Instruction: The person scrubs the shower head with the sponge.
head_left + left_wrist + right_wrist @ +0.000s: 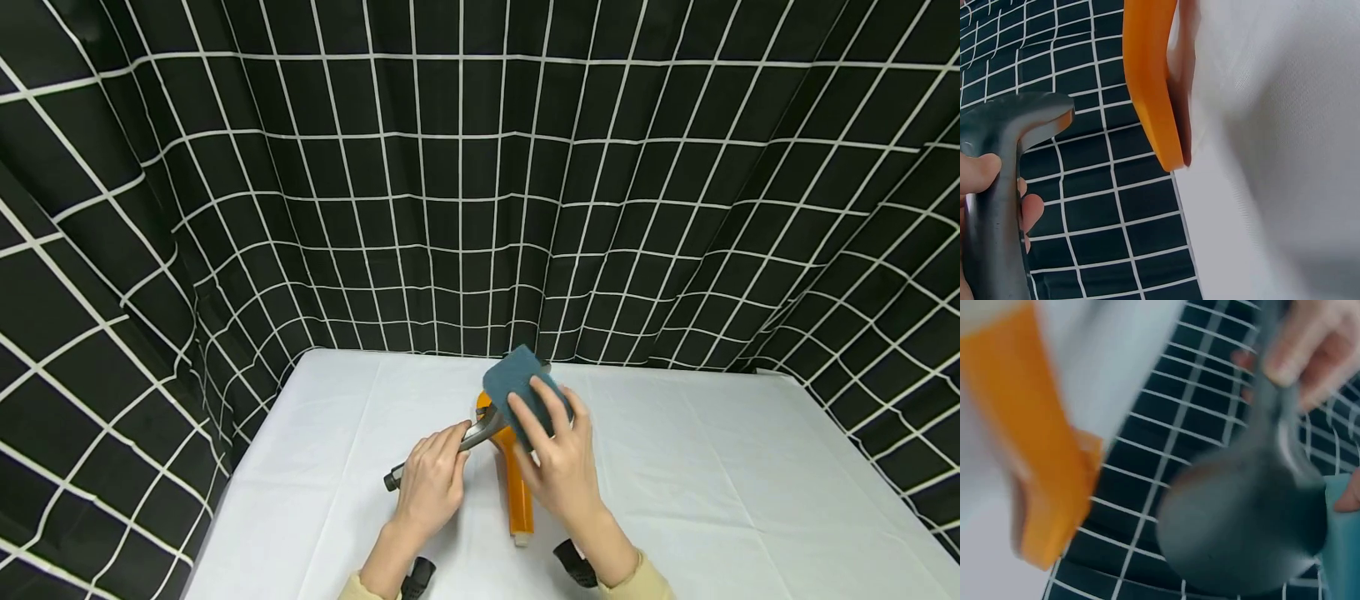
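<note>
My left hand point(429, 477) grips the handle of a dark grey handheld shower head point(483, 428), its black end sticking out to the left. The shower head's round head point(1241, 512) shows blurred in the right wrist view, and its neck point(997, 187) shows in the left wrist view. My right hand point(566, 467) holds a flat teal sponge point(517, 379), fingers spread over its face, against or close beside that head. Below them an orange handheld shower head point(519, 492) lies on the table, its pale end toward me. The sponge covers most of the grey head in the head view.
A white cloth covers the table point(315, 467). Black curtains point(480, 167) with a white grid hang along the back and both sides. Black wrist straps point(573, 563) sit under the sleeves.
</note>
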A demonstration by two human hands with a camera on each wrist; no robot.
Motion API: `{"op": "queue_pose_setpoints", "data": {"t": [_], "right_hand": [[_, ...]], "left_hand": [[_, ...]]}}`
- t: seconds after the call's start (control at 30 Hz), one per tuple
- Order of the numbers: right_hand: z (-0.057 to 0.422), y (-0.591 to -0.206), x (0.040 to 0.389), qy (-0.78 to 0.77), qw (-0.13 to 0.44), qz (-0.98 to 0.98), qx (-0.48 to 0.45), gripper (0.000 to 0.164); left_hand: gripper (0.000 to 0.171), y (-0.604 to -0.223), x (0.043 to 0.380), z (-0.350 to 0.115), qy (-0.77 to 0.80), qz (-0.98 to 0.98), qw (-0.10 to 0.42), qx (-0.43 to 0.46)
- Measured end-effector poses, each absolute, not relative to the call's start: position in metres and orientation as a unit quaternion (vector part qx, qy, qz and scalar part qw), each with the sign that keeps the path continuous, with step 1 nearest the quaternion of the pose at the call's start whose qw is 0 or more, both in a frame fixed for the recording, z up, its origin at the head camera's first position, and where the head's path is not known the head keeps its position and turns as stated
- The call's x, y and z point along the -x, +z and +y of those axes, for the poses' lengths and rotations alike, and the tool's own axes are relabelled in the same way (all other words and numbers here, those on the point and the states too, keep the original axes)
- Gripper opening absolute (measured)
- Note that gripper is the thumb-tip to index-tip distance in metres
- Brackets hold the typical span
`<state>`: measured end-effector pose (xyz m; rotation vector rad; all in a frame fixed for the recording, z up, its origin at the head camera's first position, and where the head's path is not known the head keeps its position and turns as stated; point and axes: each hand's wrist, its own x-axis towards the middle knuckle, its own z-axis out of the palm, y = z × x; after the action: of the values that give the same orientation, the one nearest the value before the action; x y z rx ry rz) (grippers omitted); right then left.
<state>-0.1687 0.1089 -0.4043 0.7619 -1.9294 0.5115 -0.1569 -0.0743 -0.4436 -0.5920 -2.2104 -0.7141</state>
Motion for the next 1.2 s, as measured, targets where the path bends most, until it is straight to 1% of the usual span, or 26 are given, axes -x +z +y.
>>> {"op": "queue_pose_setpoints", "data": {"t": [0.07,0.13,0.23,0.3,0.37,0.5,0.6,0.7,0.87,0.93,1.0,1.1,1.2], "right_hand": [[0.115,-0.396,0.174,0.255,0.472,-0.797,-0.276,0.041],[0.118,-0.390,0.178,0.287,0.467,-0.801,-0.242,0.043],[0.118,-0.389,0.179,0.296,0.465,-0.803,-0.227,0.045],[0.113,-0.393,0.175,0.285,0.467,-0.799,-0.248,0.045],[0.106,-0.400,0.169,0.257,0.473,-0.791,-0.289,0.044],[0.097,-0.412,0.160,0.165,0.472,-0.781,-0.374,0.038],[0.098,-0.412,0.160,0.134,0.468,-0.777,-0.399,0.038],[0.104,-0.405,0.166,0.181,0.472,-0.773,-0.384,0.037],[0.117,-0.392,0.177,0.330,0.469,-0.763,-0.300,0.041],[0.122,-0.390,0.179,0.375,0.458,-0.763,-0.260,0.042],[0.128,-0.390,0.181,0.410,0.439,-0.768,-0.223,0.044],[0.135,-0.391,0.182,0.446,0.407,-0.777,-0.180,0.049],[0.139,-0.393,0.182,0.468,0.389,-0.777,-0.159,0.050]], "left_hand": [[0.036,-0.444,0.157,-0.074,-0.276,-0.855,0.372,0.232],[0.036,-0.444,0.158,-0.075,-0.276,-0.852,0.379,0.234],[0.036,-0.444,0.158,-0.076,-0.277,-0.849,0.384,0.235],[0.035,-0.444,0.158,-0.077,-0.276,-0.849,0.384,0.233],[0.035,-0.443,0.159,-0.078,-0.276,-0.851,0.382,0.231],[0.027,-0.442,0.159,-0.079,-0.281,-0.856,0.370,0.227],[0.024,-0.442,0.159,-0.080,-0.285,-0.856,0.367,0.229],[0.029,-0.442,0.159,-0.081,-0.284,-0.848,0.378,0.238],[0.034,-0.443,0.161,-0.081,-0.302,-0.827,0.398,0.259],[0.035,-0.443,0.161,-0.081,-0.334,-0.819,0.386,0.262],[0.037,-0.442,0.160,-0.081,-0.386,-0.807,0.360,0.266],[0.037,-0.439,0.158,-0.082,-0.492,-0.770,0.298,0.276],[0.037,-0.436,0.157,-0.083,-0.617,-0.701,0.216,0.287]]}}
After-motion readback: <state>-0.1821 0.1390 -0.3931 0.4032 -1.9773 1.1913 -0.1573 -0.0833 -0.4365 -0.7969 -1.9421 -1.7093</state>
